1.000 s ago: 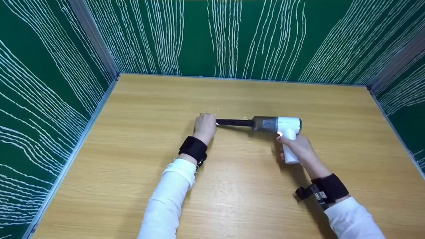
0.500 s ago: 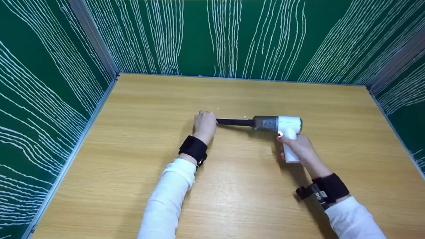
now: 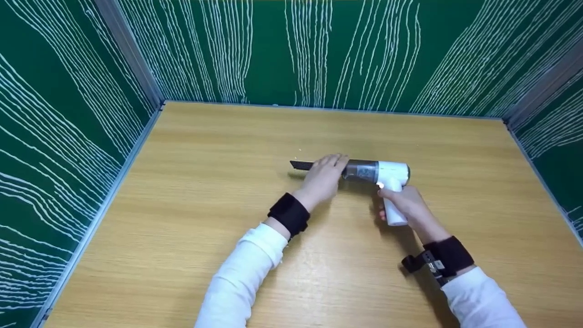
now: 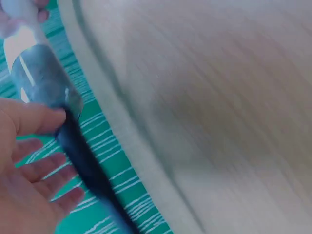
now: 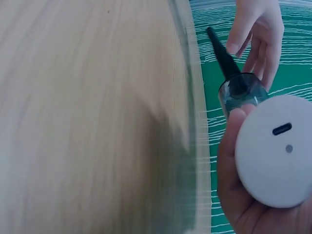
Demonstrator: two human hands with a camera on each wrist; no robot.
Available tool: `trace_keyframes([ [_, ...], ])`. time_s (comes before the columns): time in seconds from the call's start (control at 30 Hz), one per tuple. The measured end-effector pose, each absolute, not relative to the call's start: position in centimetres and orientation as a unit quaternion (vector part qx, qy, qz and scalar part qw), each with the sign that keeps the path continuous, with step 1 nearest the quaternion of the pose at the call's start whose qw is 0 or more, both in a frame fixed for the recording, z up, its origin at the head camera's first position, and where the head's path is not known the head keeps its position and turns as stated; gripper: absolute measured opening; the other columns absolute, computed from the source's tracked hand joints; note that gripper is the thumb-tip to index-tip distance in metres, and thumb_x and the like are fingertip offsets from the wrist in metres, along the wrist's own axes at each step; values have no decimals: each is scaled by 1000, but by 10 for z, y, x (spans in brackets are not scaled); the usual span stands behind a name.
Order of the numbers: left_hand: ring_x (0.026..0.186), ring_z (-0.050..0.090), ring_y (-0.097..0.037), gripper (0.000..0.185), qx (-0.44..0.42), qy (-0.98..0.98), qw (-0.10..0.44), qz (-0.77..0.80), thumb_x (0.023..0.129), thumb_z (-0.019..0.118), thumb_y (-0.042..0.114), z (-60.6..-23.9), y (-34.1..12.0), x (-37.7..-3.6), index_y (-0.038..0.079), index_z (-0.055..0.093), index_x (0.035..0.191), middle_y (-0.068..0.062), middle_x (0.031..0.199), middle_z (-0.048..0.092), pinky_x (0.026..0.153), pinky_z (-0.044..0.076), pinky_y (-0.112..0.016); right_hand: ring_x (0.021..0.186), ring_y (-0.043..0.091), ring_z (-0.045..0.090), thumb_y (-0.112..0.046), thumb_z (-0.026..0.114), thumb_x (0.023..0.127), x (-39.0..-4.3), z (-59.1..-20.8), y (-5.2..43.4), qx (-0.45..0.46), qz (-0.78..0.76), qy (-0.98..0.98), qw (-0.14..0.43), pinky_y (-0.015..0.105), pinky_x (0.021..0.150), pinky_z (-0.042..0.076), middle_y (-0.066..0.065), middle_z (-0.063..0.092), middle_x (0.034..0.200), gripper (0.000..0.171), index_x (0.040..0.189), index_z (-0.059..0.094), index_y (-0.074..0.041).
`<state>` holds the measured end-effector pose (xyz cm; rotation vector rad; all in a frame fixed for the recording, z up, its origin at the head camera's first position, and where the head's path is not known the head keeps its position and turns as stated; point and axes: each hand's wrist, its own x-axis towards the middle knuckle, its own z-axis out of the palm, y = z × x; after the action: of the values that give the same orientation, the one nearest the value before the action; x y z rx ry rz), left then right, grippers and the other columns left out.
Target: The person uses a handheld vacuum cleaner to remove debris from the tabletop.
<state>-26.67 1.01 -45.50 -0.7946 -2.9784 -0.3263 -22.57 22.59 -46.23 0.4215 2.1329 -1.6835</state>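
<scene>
A white handheld vacuum cleaner (image 3: 392,171) with a smoky see-through dust cup (image 3: 364,171) points left in the head view. My right hand (image 3: 410,205) grips its handle, fingers wrapped around it. The round base of the handle (image 5: 265,161), with a small slot, faces the right wrist camera. From the dust cup extends a long black crevice nozzle (image 3: 300,165) with a slanted tip. My left hand (image 3: 322,178) is at the nozzle's root; in the left wrist view its thumb (image 4: 44,119) overlaps the nozzle there, while the other fingers are loosely spread.
Beneath the hands is a wood-grain tabletop (image 3: 218,159). Tiny pale crumbs (image 3: 299,150) lie beyond the nozzle. Green panels (image 3: 268,54) with wavy white lines stand at the back and both sides. Black bands (image 3: 289,214) wrap both wrists.
My left hand has slid right from the nozzle's tip to its root, its fingers loosening and uncovering the tip. The vacuum cleaner and right hand have shifted slightly left.
</scene>
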Motion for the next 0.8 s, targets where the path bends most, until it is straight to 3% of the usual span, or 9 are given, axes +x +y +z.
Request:
trace_keyframes([
  [0.23,122,39,-22,74,-251,-962,43,-97,77,66,27,-459,15,-268,17,27,140,-8,131,44,106,29,-36,52,19,59,-19,59,81,-230,-463,218,132,-626,736,223,36,56,55,9,58,67,33,101,39,-2],
  [0.53,115,46,-22,66,-236,-965,18,-116,78,65,23,-464,13,-280,15,33,136,-8,126,48,98,39,-35,54,20,60,-25,59,83,-243,-465,217,117,-620,728,269,36,59,55,9,57,66,40,104,38,2],
  [0.8,114,46,-22,65,-233,-967,17,-100,78,66,20,-463,16,-291,14,36,135,-8,124,50,97,39,-35,64,26,63,-31,61,82,-253,-468,221,74,-573,773,260,40,65,55,17,56,84,47,107,37,1],
])
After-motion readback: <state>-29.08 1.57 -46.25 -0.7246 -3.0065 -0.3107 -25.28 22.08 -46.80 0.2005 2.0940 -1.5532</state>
